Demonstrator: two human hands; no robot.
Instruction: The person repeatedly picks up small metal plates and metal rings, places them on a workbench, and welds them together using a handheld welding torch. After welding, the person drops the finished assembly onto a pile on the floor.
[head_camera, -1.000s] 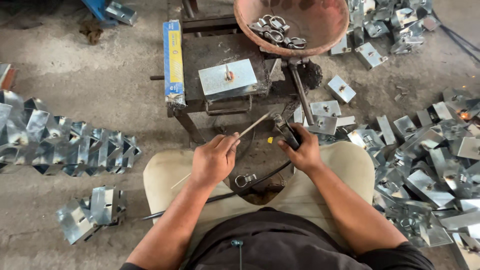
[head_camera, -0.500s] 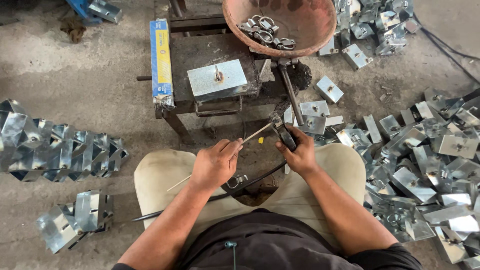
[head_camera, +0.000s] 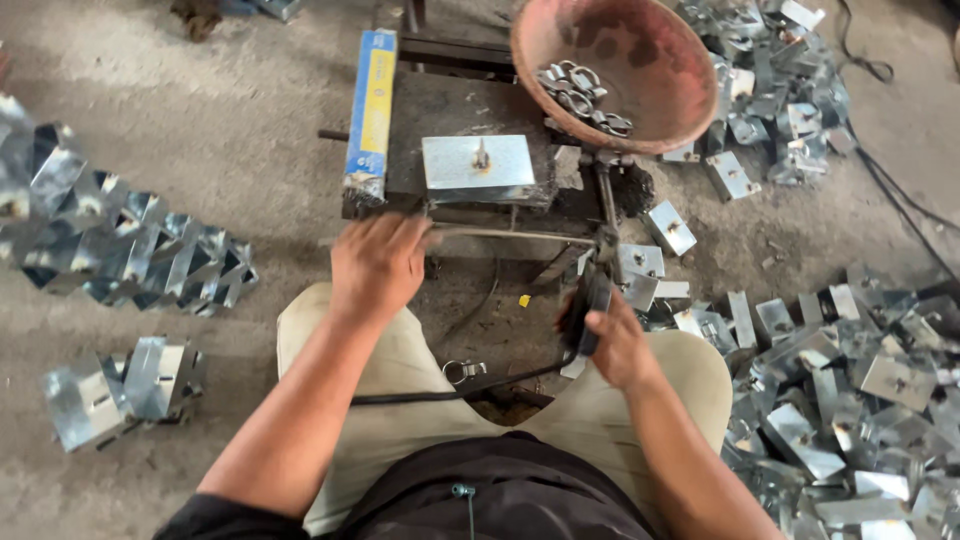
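My left hand (head_camera: 380, 265) is closed around a thin welding rod (head_camera: 510, 236) that lies level in front of a small dark metal bench (head_camera: 440, 105). The rod's right end meets the jaws of a black electrode holder (head_camera: 592, 305), and my right hand (head_camera: 618, 345) grips that holder's handle above my right knee. On the bench lies a flat galvanised plate (head_camera: 478, 165) with a short stud standing in its middle. A black cable (head_camera: 450, 392) runs from the holder across my lap.
A long blue and yellow box (head_camera: 368, 110) lies on the bench's left edge. A rusty bowl (head_camera: 650, 50) holding metal rings sits at its far right. Galvanised brackets are stacked at left (head_camera: 120, 240) and heaped at right (head_camera: 850, 380). A small clamp (head_camera: 462, 372) lies between my knees.
My left hand has slid left and up along the rod, which now lies level instead of slanting. My right hand with the holder dropped slightly toward my knee.
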